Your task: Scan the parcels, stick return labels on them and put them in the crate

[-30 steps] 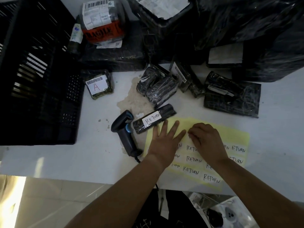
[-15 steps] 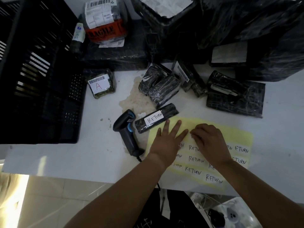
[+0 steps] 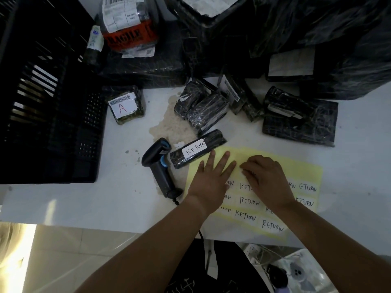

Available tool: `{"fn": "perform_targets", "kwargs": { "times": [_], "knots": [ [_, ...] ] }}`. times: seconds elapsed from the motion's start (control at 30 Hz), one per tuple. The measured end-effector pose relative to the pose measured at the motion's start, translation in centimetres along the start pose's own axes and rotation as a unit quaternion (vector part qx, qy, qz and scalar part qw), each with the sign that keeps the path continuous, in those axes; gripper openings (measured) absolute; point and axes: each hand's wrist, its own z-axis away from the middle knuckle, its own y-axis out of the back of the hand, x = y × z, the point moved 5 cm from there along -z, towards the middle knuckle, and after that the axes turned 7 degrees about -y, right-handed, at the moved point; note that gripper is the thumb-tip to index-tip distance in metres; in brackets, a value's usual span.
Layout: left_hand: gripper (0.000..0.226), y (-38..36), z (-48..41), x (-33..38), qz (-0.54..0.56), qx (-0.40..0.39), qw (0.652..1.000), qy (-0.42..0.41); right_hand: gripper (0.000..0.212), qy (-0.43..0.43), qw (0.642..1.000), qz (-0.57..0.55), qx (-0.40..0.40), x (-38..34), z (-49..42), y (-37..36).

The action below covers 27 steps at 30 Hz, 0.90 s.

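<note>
Yellow backing sheet of return labels [image 3: 296, 170] lies at the near edge of the tabletop [image 3: 95, 199], and both hands are on it. The left hand [image 3: 211, 176] lies flat with straight fingers and presses the sheet down. The right hand [image 3: 266, 178] is close beside it with fingers curled down to the paper, and I cannot tell if it already pinches a label. I judge the step to be peeling off the next label. The next move needs one corner lifted cleanly, then an unlabelled parcel chosen. Just beyond the left fingers lies a slim parcel [image 3: 198, 151] already marked RETURN, beside the scanner [image 3: 158, 163]; it is not yet in the crate [image 3: 53, 127] at far left. Further back wait more black wrapped parcels [image 3: 203, 111], a pale stain [image 3: 171, 125] on the white surface, and big dark bags [image 3: 328, 28] behind
</note>
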Motion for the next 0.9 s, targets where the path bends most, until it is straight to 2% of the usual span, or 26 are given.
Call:
{"fn": "perform_targets", "kwargs": {
  "times": [0.3,0.9],
  "knots": [
    [0.067,-0.20,-0.19,-0.06,-0.014,-0.004,1.000,0.003,0.016,0.020,0.999,0.010,0.031,-0.05,0.36,-0.24],
    [0.066,-0.17,-0.15,-0.09,-0.016,-0.002,1.000,0.003,0.018,-0.006,1.000,-0.007,0.023,0.35,0.30,-0.51]
  ]
}}
